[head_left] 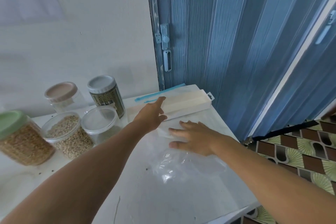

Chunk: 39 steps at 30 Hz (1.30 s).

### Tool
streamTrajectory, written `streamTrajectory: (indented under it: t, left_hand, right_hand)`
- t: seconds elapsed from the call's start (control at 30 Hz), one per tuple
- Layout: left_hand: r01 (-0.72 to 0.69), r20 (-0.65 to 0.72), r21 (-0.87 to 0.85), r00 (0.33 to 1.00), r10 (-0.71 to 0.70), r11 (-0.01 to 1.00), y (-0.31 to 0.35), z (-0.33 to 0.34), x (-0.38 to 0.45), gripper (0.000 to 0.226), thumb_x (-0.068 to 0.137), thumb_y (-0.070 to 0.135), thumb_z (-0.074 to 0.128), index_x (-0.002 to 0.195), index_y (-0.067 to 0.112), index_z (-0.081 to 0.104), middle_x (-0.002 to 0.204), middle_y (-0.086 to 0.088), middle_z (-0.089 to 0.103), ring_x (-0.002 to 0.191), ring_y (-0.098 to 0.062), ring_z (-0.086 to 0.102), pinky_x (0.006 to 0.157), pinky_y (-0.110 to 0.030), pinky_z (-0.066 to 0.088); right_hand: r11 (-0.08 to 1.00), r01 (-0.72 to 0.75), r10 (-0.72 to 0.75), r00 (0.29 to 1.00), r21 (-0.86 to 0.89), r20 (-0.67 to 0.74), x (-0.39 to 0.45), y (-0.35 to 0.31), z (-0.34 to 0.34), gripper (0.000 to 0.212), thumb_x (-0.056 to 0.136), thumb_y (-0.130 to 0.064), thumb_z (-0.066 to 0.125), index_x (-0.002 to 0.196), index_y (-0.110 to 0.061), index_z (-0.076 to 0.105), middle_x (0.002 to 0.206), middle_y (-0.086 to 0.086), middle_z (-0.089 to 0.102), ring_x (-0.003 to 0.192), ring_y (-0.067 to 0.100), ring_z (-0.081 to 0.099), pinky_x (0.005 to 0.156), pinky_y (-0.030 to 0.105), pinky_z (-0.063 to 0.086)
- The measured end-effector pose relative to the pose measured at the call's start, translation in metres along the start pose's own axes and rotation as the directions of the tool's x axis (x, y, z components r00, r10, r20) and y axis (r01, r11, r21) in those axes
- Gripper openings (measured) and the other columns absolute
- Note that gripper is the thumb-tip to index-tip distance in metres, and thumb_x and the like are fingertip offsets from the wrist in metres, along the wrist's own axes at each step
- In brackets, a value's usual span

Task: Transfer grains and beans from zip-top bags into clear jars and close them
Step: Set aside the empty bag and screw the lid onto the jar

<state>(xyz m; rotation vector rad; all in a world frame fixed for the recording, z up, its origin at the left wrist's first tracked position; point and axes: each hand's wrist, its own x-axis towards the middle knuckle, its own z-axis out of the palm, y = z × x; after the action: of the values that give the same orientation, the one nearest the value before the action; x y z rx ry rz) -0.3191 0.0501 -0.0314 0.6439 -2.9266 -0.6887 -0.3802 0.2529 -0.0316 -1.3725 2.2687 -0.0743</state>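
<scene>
My right hand (pixel 192 137) lies flat with spread fingers on an empty clear zip-top bag (pixel 183 165) crumpled on the white table (pixel 154 202). My left hand (pixel 152 112) reaches forward with straight fingers touching a white box (pixel 189 101) at the table's back edge. Under the box lies a flat bag with a blue zip strip (pixel 156 95). At the left stand several clear jars: a green-lidded grain jar (pixel 20 138), an uncovered jar of pale beans (pixel 67 132), a clear-lidded jar (pixel 101 123), a grey-lidded jar of green beans (pixel 107 94) and a pink-lidded empty jar (pixel 63 96).
A blue folding door (pixel 227 42) stands right behind the table's back right corner. A white wall (pixel 81 32) backs the jars. The table's right edge drops to a patterned tile floor (pixel 300 151).
</scene>
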Motion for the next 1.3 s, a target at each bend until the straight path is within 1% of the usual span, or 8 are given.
streamTrajectory:
  t: [0.13,0.27,0.57,0.77,0.87,1.03,1.17,1.3]
  left_hand:
    - [-0.033,-0.121,0.019,0.992,0.035,0.999,-0.002,-0.023,-0.021,0.076,0.1,0.03,0.07,0.162,0.03,0.025,0.129,-0.001,0.069,0.118,-0.026,0.064,0.105,-0.042,0.052]
    - [-0.068,-0.239,0.018,0.968,0.07,0.998,-0.006,-0.06,-0.059,0.072,0.1,0.032,0.07,0.16,0.03,0.028,0.121,0.001,0.069,0.105,-0.022,0.065,0.098,-0.04,0.054]
    - [0.141,-0.547,-0.047,0.824,-0.143,0.989,-0.092,-0.147,-0.19,0.061,0.097,0.038,0.073,0.149,0.028,0.044,0.104,0.007,0.066,0.081,-0.012,0.059,0.079,-0.038,0.05]
    - [0.366,-0.668,-0.078,0.671,-0.322,0.927,-0.184,-0.178,-0.278,0.068,0.091,0.042,0.077,0.15,0.027,0.046,0.127,-0.005,0.058,0.125,-0.031,0.047,0.102,-0.042,0.041]
    - [0.498,-0.63,-0.104,0.636,-0.444,0.861,-0.232,-0.187,-0.316,0.086,0.083,0.056,0.08,0.155,0.032,0.04,0.146,-0.01,0.044,0.138,-0.036,0.034,0.115,-0.05,0.035]
    - [0.577,-0.435,-0.194,0.674,-0.597,0.793,-0.307,-0.199,-0.357,0.12,0.066,0.076,0.081,0.163,0.039,0.021,0.161,-0.01,0.027,0.15,-0.038,0.024,0.121,-0.058,0.031]
    - [0.504,-0.258,-0.35,0.759,-0.598,0.79,-0.342,-0.201,-0.365,0.124,0.066,0.062,0.091,0.164,0.038,0.018,0.162,-0.01,0.035,0.146,-0.031,0.04,0.114,-0.047,0.038]
    - [0.413,-0.242,-0.39,0.816,-0.525,0.823,-0.363,-0.192,-0.366,0.119,0.071,0.047,0.094,0.164,0.036,0.022,0.155,-0.003,0.046,0.133,-0.022,0.048,0.101,-0.034,0.039]
  right_hand:
    - [0.998,0.024,-0.018,0.993,0.055,-0.115,-0.001,-0.014,-0.02,0.069,0.099,-0.076,0.031,0.161,-0.05,0.015,0.174,-0.004,0.009,0.16,0.018,0.003,0.127,0.041,0.005]
    - [0.993,0.105,-0.092,0.976,0.054,-0.195,0.004,-0.044,-0.038,0.066,0.102,-0.067,0.039,0.162,-0.046,0.02,0.171,-0.005,0.024,0.156,0.022,0.023,0.125,0.046,0.026]
    - [0.893,0.426,-0.351,0.861,0.144,-0.368,0.027,-0.17,-0.047,0.057,0.101,-0.054,0.057,0.155,-0.042,0.042,0.156,-0.007,0.045,0.141,0.016,0.045,0.113,0.039,0.043]
    - [0.819,0.555,-0.489,0.809,0.148,-0.327,0.053,-0.28,-0.022,0.055,0.098,-0.047,0.065,0.15,-0.038,0.049,0.142,-0.008,0.054,0.129,0.012,0.051,0.1,0.027,0.04]
    - [0.829,0.537,-0.49,0.831,0.153,-0.262,0.07,-0.332,-0.001,0.063,0.094,-0.053,0.067,0.152,-0.04,0.045,0.149,-0.001,0.052,0.129,0.016,0.053,0.104,0.034,0.043]
    - [0.878,0.465,-0.45,0.883,0.115,-0.133,0.103,-0.394,0.037,0.075,0.089,-0.062,0.068,0.155,-0.046,0.036,0.152,0.004,0.046,0.135,0.023,0.052,0.108,0.04,0.046]
    - [0.933,0.358,-0.359,0.933,0.037,0.01,0.12,-0.417,0.065,0.093,0.085,-0.065,0.071,0.161,-0.046,0.021,0.162,0.011,0.034,0.147,0.029,0.039,0.112,0.042,0.04]
    - [0.96,0.28,-0.278,0.958,-0.018,0.076,0.129,-0.428,0.084,0.109,0.076,-0.07,0.074,0.162,-0.043,0.012,0.162,0.013,0.034,0.148,0.034,0.034,0.114,0.048,0.041]
